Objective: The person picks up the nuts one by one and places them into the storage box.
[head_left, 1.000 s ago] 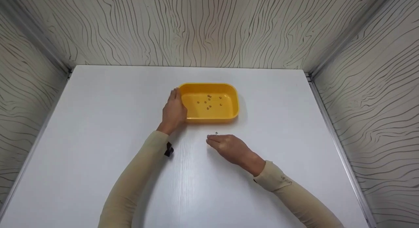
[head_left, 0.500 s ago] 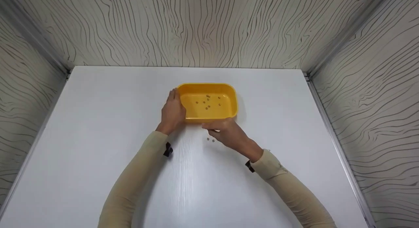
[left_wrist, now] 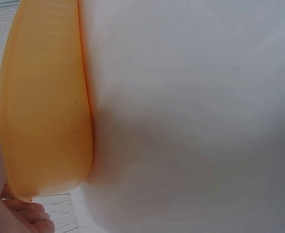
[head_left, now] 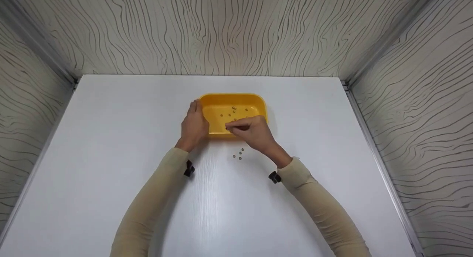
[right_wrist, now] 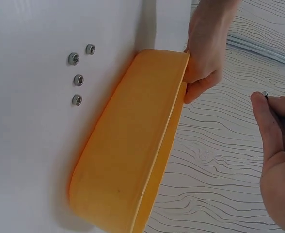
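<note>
A yellow plastic tub [head_left: 233,99] stands on the white table, with several small metal nuts [head_left: 234,112] scattered over its floor. My left hand [head_left: 194,127] grips the tub's left end; in the right wrist view its thumb lies over the rim. Above the near side of the tub, my right hand [head_left: 257,134] pinches one hex nut [right_wrist: 265,94] between thumb and fingertip. Several more nuts [right_wrist: 78,80] lie on the table just in front of the tub. Part of the tub's inside is hidden behind the right hand.
The white table [head_left: 111,139] ends at a wood-patterned back wall [head_left: 229,31]. Similar panels with metal edge rails [head_left: 384,190] stand at both sides. A small black device [head_left: 274,177] sits at the right cuff.
My right hand has moved up from the table to over the tub with a nut in its fingers. Table nuts it covered now show. The left hand stays on the tub.
</note>
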`<state>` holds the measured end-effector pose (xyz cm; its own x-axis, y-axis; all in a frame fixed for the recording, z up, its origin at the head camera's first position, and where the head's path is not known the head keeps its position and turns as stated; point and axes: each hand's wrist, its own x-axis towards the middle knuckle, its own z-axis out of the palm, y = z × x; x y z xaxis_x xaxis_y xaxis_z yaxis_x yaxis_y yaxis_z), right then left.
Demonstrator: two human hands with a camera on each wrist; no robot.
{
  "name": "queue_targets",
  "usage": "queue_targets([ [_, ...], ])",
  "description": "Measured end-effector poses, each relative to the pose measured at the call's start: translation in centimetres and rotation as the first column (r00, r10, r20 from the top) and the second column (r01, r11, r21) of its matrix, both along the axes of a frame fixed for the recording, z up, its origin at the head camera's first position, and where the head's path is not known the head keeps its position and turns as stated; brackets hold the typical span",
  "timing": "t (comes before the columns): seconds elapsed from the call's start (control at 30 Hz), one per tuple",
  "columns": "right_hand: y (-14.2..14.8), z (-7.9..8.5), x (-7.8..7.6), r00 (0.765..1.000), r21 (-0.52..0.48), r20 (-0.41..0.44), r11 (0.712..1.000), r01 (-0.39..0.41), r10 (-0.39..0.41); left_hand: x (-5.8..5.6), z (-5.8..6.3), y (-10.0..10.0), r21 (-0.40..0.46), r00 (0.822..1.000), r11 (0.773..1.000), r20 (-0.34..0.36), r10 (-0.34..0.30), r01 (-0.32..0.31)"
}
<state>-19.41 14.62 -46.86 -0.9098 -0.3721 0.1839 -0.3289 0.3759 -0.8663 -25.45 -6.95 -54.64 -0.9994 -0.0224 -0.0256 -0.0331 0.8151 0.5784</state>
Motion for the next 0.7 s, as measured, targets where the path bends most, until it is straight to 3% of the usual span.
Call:
queue_targets([
  [0.23,-0.4,0.2,-1.9,0.993,-0.166,0.119,0.986,0.004,0.016,0.0,0.1,-0.1,0.004,1.0,1.0,0.028,-0.001,0.001],
  [0.33,-0.7,0.4,-2.6,0.984,-0.239,0.178,0.971,0.014,0.029,0.0,-0.1,-0.3,-0.013,1.0,1.0,-0.001,-0.019,0.019],
  [0.5,-1.0,0.5,-3.5,0.963,-0.28,0.268,0.958,0.062,0.016,-0.1,-0.3,-0.5,-0.041,0.998,0.999,-0.045,-0.038,0.036],
  [0.7,-1.3,0.2,-4.8,0.929,-0.251,0.37,0.961,0.118,-0.017,-0.2,0.0,-0.3,-0.022,1.0,1.0,0.004,-0.022,0.022],
])
